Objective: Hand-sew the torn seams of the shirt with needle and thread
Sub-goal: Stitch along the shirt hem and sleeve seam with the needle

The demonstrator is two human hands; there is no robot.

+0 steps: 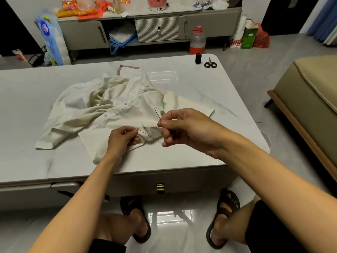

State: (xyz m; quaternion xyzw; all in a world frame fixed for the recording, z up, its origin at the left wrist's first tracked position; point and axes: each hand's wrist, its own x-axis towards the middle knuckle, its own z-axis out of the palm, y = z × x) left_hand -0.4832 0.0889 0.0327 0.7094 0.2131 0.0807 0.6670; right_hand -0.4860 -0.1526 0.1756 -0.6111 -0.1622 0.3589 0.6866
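A cream button-up shirt lies crumpled on the white table, its hem near the front edge. My left hand pinches the shirt's fabric at the seam, fingers curled on the cloth. My right hand pinches a thin needle between thumb and forefinger, its tip pointing up and away. Dark thread runs from the seam between both hands toward my right hand.
A black thread spool and black-handled scissors sit at the table's far right corner. A tan sofa stands to the right. A grey cabinet with clutter lines the far wall. My sandalled feet are under the table.
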